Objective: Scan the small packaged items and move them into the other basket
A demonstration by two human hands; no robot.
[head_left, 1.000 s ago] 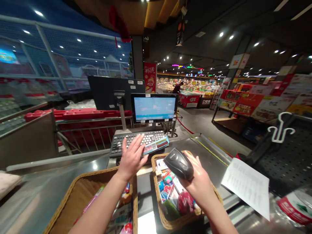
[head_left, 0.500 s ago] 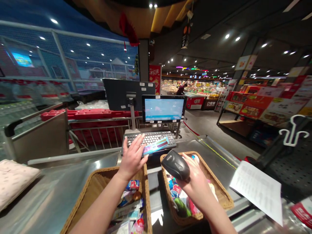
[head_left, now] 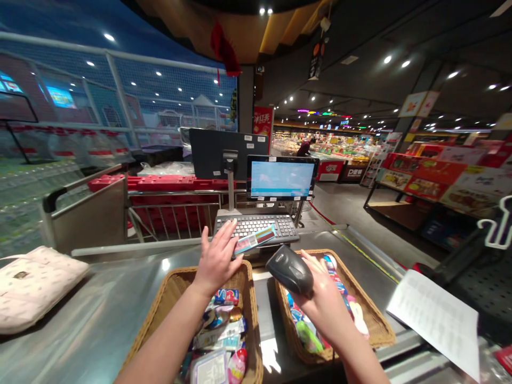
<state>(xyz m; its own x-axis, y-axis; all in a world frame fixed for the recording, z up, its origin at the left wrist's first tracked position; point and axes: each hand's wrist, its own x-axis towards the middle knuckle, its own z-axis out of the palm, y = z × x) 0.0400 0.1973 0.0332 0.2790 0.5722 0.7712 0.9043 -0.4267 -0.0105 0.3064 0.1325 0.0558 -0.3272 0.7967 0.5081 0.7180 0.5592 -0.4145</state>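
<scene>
My left hand (head_left: pixel 217 260) grips one end of a long, slim blue-edged package (head_left: pixel 256 240), which points right across the front of the keyboard (head_left: pixel 264 224). A pale label and a dark red strip show on it. My right hand (head_left: pixel 323 290) is wrapped round a black handheld barcode scanner (head_left: pixel 290 269), its head angled toward the package, a short gap apart. Below my left forearm stands a wicker basket (head_left: pixel 168 285) with several small packaged goods (head_left: pixel 220 336). Under my right hand is a second wicker basket (head_left: pixel 378 325), also with packaged goods, partly hidden by my hand.
Behind the keyboard stands a lit checkout screen (head_left: pixel 282 178), beside the back of another monitor (head_left: pixel 208 152). A pale pink bag (head_left: pixel 36 288) lies on the metal counter (head_left: pixel 116 298) at left. Printed paper (head_left: pixel 436 320) lies at right, near a white hook (head_left: pixel 498 226).
The view has turned slightly left, so the counter and baskets sit further right. The package's face now shows its pale label more clearly. Both hands keep their holds.
</scene>
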